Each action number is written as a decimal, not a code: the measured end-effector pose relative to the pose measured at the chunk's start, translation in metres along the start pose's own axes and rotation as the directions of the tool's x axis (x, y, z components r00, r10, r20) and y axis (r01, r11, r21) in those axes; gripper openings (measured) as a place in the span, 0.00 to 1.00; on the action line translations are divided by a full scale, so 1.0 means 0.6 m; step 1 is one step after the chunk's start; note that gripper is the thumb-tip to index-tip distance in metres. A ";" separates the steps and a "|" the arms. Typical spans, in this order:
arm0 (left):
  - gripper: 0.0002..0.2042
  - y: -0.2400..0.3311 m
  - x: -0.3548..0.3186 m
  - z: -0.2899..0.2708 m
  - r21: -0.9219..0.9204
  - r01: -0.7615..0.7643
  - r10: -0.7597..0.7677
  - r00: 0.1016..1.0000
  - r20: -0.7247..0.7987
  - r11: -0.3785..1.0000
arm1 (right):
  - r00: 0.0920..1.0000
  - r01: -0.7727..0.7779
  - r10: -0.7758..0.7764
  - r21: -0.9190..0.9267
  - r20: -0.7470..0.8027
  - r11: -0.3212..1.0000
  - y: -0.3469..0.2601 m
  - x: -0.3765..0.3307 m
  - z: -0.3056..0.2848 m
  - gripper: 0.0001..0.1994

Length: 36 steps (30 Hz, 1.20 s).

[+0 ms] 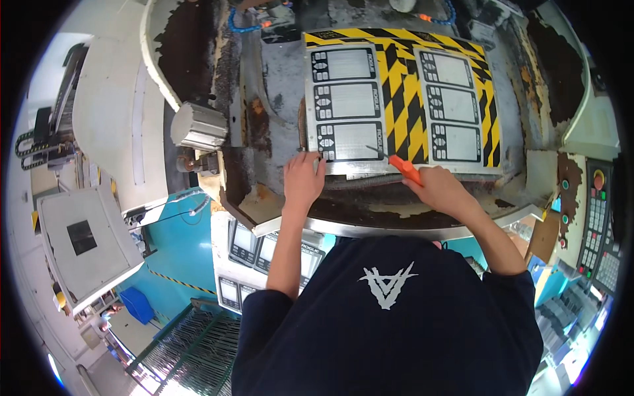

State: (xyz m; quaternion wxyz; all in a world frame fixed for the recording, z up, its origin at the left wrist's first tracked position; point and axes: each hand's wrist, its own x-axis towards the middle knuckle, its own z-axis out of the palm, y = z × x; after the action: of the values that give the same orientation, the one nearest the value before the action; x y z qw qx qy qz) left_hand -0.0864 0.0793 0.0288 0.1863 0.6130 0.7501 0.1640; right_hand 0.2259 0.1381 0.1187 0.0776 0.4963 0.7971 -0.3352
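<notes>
My right hand (441,188) is closed round the handle of an orange-handled tool (405,169) with a thin, pointed metal shaft. Its tip is over the lower part of the left panel sheet (343,169), which bears a column of three black-framed light panels (353,138). My left hand (304,178) is at the near left corner of this sheet, with bent fingers and the thumb at its edge. A matching column of panels (454,142) lies to the right. Yellow-and-black striped tape (404,86) runs between the columns and along the far and right sides.
A worn grey machine bed (281,92) surrounds the sheets, with a raised metal rim (422,232) on my side. A ribbed metal cylinder (199,125) stands left. Blue hoses (243,28) hang at the far side. More panels (246,241) lie below left; a keypad console (596,224) stands right.
</notes>
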 end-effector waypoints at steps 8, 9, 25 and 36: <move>0.16 0.047 0.130 0.124 0.051 -0.369 0.366 0.929 0.059 0.928 | 0.970 -0.233 0.237 0.081 -0.047 0.969 0.009 -0.090 -0.014 0.23; 0.19 0.064 0.140 0.136 0.060 -0.347 0.341 0.936 0.093 0.936 | 0.966 -0.250 0.255 0.086 -0.051 0.964 0.011 -0.098 -0.011 0.23; 0.25 0.039 0.174 0.267 0.185 -0.274 0.310 0.929 -0.201 0.944 | 0.815 -0.503 0.524 0.146 -0.246 0.852 0.049 -0.207 0.000 0.18; 0.24 0.036 0.172 0.257 0.118 -0.282 0.302 0.929 -0.214 0.952 | 0.810 -0.559 0.556 0.040 -0.189 0.828 0.078 -0.239 0.012 0.20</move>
State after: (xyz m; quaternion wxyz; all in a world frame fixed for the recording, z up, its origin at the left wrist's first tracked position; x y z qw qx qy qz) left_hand -0.0122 0.1877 -0.1043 0.0454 0.7020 0.6733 0.2276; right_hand 0.3348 0.0410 0.1572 0.0994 0.7373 0.6232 -0.2413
